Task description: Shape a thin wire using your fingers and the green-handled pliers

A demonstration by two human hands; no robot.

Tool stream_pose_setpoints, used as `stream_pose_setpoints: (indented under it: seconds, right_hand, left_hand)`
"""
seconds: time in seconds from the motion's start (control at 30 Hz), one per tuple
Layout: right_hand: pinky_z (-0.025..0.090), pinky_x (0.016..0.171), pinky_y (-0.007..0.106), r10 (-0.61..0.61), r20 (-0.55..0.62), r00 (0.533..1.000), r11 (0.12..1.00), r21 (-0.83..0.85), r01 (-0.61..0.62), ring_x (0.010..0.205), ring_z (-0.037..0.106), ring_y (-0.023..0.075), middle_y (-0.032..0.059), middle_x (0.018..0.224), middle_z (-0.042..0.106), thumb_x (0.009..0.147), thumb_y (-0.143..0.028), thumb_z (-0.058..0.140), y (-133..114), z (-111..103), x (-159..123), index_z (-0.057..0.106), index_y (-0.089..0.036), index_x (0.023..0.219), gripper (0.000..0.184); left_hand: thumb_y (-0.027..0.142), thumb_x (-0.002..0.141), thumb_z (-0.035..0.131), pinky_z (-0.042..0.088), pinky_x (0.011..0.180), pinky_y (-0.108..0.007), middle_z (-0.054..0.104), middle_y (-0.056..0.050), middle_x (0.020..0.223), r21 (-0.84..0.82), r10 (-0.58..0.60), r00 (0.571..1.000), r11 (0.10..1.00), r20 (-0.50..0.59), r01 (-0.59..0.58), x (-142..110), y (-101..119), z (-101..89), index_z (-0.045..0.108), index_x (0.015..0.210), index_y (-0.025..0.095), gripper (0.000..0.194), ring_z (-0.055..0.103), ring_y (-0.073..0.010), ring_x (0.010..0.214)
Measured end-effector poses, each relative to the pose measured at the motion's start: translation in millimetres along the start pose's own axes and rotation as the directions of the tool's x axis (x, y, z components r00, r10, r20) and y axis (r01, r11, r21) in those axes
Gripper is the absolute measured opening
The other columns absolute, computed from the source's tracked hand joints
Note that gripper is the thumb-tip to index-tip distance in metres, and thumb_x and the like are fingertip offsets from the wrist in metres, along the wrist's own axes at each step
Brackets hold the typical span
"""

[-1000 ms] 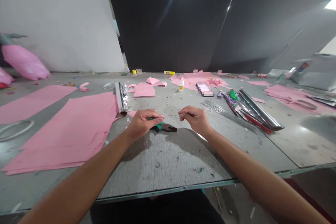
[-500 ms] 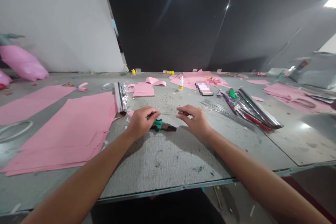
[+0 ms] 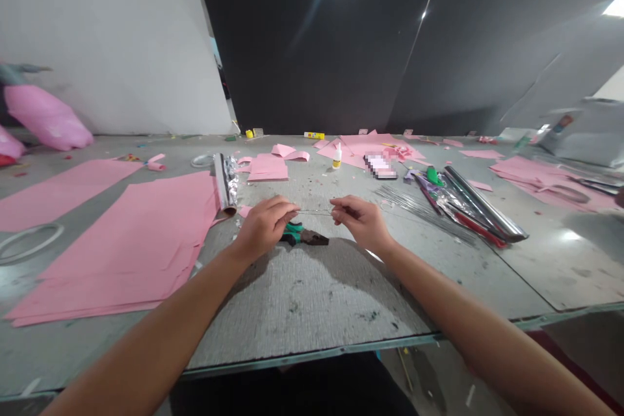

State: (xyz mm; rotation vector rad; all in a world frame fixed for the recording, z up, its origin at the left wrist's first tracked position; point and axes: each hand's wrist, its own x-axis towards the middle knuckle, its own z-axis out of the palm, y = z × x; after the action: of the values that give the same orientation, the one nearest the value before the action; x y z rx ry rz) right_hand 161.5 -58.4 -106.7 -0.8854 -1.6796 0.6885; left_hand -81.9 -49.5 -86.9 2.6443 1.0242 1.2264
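Your left hand [image 3: 263,229] and right hand [image 3: 363,224] each pinch one end of a thin metal wire [image 3: 316,212], the fingers closed narrowly on it. The wire spans the gap between them, above the table [image 3: 312,299] and just past green-handled pliers [image 3: 303,238]. It should feel light and springy but could slip or kink, so take hold near its ends, between your fingertips.

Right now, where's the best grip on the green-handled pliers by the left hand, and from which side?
Best bet is the green handles of the pliers, coming from the left, where the left hand is. The pliers lie flat, with the dark metal head pointing right, so the grips face that hand.
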Motion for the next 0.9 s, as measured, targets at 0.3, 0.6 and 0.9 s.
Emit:
stream_pose_setpoints:
  seconds: [0.3, 0.6, 0.9]
  right_hand:
    - [0.051, 0.058, 0.030, 0.021, 0.002, 1.000, 0.999, 0.029, -0.022, 0.059, 0.060, 0.0116, 0.0029, 0.077, 0.062, 0.085, -0.041, 0.063, -3, -1, 2, 0.073, -0.020, 0.098, 0.027]
    - [0.053, 0.063, 0.032, 0.045, 0.008, 0.999, 0.997, 0.068, -0.046, 0.063, 0.061, 0.0127, 0.0030, 0.076, 0.063, 0.084, -0.044, 0.063, 1, 1, 2, 0.073, -0.021, 0.098, 0.029]
    - [0.058, 0.071, 0.037, 0.149, -0.002, 0.989, 0.961, 0.236, -0.144, 0.071, 0.065, 0.0140, 0.0047, 0.087, 0.066, 0.083, -0.048, 0.063, 8, 5, 2, 0.065, -0.020, 0.115, 0.043]
  left_hand:
    - [0.015, 0.089, 0.046, 0.050, 0.075, -0.035, 0.069, -0.007, 0.090, -0.014, 0.065, 0.993, 0.998, 0.099, -0.064, -1, -5, -2.6, 0.070, 0.097, 0.026, 0.028, 0.063, -0.0202, 0.084]
    - [0.022, 0.094, 0.044, 0.050, 0.077, -0.033, 0.068, -0.007, 0.092, -0.023, 0.030, 0.996, 0.999, 0.081, -0.028, -1, -7, 0.9, 0.067, 0.104, 0.025, 0.025, 0.063, -0.0191, 0.085]
    - [0.029, 0.092, 0.053, 0.045, 0.072, -0.034, 0.067, -0.005, 0.079, 0.081, -0.030, 0.999, 0.996, 0.039, 0.027, -1, -11, 5.8, 0.066, 0.084, 0.021, 0.017, 0.060, -0.0183, 0.075]
